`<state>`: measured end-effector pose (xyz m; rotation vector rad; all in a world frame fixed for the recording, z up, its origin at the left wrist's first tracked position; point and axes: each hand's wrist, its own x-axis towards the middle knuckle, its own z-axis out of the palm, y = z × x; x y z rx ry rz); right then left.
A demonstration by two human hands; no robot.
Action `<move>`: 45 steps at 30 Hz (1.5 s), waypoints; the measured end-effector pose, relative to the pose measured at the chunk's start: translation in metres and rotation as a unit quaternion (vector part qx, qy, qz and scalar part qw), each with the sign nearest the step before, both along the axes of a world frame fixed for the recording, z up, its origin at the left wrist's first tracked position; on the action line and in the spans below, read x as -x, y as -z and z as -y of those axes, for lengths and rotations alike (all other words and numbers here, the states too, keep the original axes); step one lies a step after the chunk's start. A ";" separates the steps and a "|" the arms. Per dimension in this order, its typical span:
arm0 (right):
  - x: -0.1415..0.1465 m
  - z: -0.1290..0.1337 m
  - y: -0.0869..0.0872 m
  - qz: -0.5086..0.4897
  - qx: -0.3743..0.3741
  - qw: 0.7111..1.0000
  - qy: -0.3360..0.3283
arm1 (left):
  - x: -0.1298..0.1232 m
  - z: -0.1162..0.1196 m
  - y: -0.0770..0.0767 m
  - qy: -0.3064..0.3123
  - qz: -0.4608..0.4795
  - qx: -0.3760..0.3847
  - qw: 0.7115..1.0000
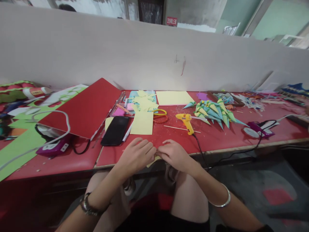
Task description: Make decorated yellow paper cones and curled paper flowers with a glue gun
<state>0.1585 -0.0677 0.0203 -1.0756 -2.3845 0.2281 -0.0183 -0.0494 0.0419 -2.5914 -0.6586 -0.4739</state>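
Observation:
At the front edge of the red table, my left hand (pixel 140 155) and my right hand (pixel 175 156) meet with fingers closed. Both pinch a small piece of pale yellow paper (pixel 153 161), mostly hidden under the fingers. Just beyond them lies a yellow paper strip (pixel 142 124), with cut yellow paper pieces (pixel 145 102) behind it. Scissors with yellow and orange handles (pixel 160 112) rest beside the strip. A yellow glue gun (pixel 186 123) lies past my right hand, near a thin wooden stick (pixel 177 128). Past my left hand is a black phone (pixel 115 130).
A cluster of blue, green and yellow paper cones (pixel 213 111) sits at the right. Purple power strips (pixel 262 129) (pixel 54 146) and cables lie on both sides. A large red board (pixel 84 109) leans at the left. A grey partition (pixel 135 58) stands behind the table (pixel 212 140).

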 end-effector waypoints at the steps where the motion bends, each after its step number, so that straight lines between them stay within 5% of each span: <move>1: -0.001 0.000 -0.001 -0.014 0.018 1.000 -0.002 | 0.000 -0.001 0.003 0.004 0.006 -0.005 1.000; 6: -0.024 -0.001 0.010 -0.069 0.099 0.992 0.031 | 0.020 -0.019 0.016 -0.034 0.018 0.049 0.998; 13: -0.057 -0.011 0.054 -0.085 0.002 0.976 0.199 | 0.054 -0.034 0.048 -0.128 0.064 0.083 0.986; 19: -0.051 -0.007 0.071 -0.060 -0.088 0.951 0.292 | 0.056 -0.029 0.062 -0.151 0.096 0.123 0.976; 32: -0.050 -0.007 0.072 -0.008 -0.134 0.943 0.304 | 0.055 -0.027 0.068 -0.201 0.124 0.111 0.965; 45: -0.050 -0.008 0.070 0.024 -0.103 0.947 0.302 | 0.055 -0.029 0.073 -0.225 0.121 0.158 0.954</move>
